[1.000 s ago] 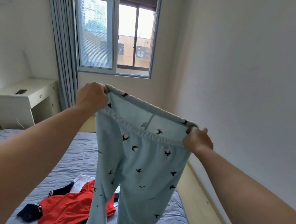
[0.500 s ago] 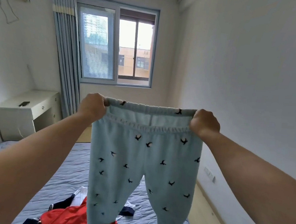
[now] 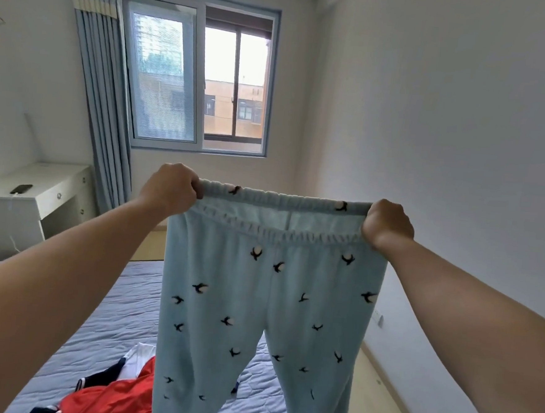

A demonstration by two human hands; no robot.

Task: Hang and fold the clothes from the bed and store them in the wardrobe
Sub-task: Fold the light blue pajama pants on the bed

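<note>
I hold up a pair of light blue trousers [image 3: 258, 302] printed with small dark birds, spread flat in front of me above the bed [image 3: 118, 318]. My left hand [image 3: 169, 189] grips the left end of the elastic waistband. My right hand [image 3: 387, 224] grips the right end. The waistband is pulled level between them and both legs hang straight down. On the bed at the lower left lies a heap of clothes: a red garment [image 3: 112, 398] on top of dark and white pieces [image 3: 114, 369].
A white desk [image 3: 36, 196] with a phone [image 3: 21, 188] on it stands against the left wall. Blue curtains [image 3: 101, 104] hang beside the window [image 3: 196, 78]. A bare white wall runs along the right, with a strip of wooden floor [image 3: 377, 400] beside the bed.
The tilted, bunched waistband has been raised and stretched out level. My right hand moved up and to the right, and the trouser legs now hang apart and straight.
</note>
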